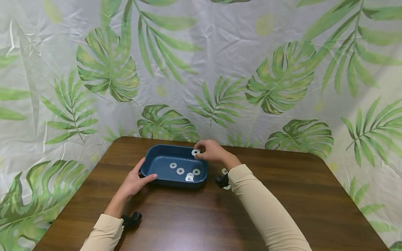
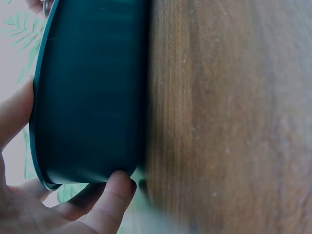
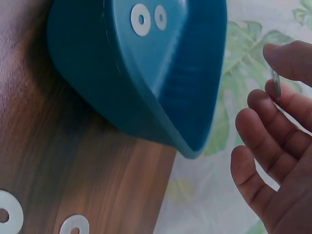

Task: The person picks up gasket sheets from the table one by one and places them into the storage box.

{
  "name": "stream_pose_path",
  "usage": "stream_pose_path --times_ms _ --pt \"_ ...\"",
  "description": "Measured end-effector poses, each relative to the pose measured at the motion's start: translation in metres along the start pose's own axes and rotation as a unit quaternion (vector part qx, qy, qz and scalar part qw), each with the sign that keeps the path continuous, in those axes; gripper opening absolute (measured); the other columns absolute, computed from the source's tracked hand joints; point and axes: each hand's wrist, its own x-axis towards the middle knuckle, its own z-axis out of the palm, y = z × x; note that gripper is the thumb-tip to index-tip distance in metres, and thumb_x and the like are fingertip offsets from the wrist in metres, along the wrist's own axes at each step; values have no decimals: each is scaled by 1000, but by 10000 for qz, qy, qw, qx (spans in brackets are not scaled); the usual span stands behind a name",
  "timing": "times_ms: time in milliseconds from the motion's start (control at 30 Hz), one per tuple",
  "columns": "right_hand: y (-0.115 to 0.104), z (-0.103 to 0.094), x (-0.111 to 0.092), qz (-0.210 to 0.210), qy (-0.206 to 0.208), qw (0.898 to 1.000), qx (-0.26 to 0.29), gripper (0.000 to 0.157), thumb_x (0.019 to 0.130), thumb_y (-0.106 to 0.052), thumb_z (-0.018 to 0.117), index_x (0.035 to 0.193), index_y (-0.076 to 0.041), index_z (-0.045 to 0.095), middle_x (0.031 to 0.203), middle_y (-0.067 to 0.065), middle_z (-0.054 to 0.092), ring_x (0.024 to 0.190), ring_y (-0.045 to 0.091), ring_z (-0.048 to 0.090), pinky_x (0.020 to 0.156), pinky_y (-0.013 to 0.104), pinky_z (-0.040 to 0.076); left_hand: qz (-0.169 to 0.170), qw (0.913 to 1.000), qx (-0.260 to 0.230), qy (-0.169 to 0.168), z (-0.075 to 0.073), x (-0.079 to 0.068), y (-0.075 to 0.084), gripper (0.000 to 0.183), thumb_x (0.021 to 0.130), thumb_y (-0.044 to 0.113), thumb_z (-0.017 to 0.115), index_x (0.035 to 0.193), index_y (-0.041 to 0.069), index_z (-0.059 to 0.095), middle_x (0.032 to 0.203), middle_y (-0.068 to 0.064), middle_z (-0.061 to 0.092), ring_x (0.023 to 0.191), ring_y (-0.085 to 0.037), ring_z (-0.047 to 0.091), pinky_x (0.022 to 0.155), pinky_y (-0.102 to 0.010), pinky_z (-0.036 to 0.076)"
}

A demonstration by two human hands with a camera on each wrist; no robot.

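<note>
A blue rectangular tub (image 1: 163, 171) stands on the table, with several flat metal washers (image 1: 178, 171) lying on its floor, mostly towards the right end. My left hand (image 1: 133, 181) grips the tub's left end, its thumb on the near rim and fingers round the outside; the left wrist view shows the fingertips (image 2: 117, 183) against the wall. Above the far right rim, my right hand (image 1: 213, 151) pinches one washer (image 1: 193, 152) between thumb and fingers. In the right wrist view that washer (image 3: 277, 87) appears edge-on, with the other fingers loosely bent.
More washers (image 3: 16, 220) lie on the wooden table (image 1: 289, 195) right of the tub, partly hidden by the right wrist's black camera (image 1: 222, 181) in the head view. Behind the table hangs a leaf-patterned curtain (image 1: 226, 62). Another black camera (image 1: 133, 219) is on the left wrist.
</note>
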Motion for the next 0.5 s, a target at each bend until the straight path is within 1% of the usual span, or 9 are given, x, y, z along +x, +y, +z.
stream_pose_path --times_ms 133,233,500 --pt "-2 5 1 -11 -51 9999 119 33 90 -20 72 119 -6 67 113 11 70 109 27 64 95 39 53 -36 10000 -37 19 1 1 -2 97 92 40 69 162 15 7 164 -28 12 149 -51 16 116 -66 26" --pt "-4 8 2 -42 -41 9998 194 32 90 -18 72 118 -5 67 110 11 70 106 29 65 92 38 53 -36 10000 -54 42 1 2 -4 97 92 41 69 162 15 7 165 -27 12 150 -50 16 117 -65 25" --pt "-6 10 -1 -31 -62 9998 198 32 90 -19 73 118 -5 67 109 10 70 102 25 65 89 36 54 -31 10000 -65 45 1 3 -4 98 91 41 69 162 15 7 165 -27 11 150 -50 15 117 -65 25"
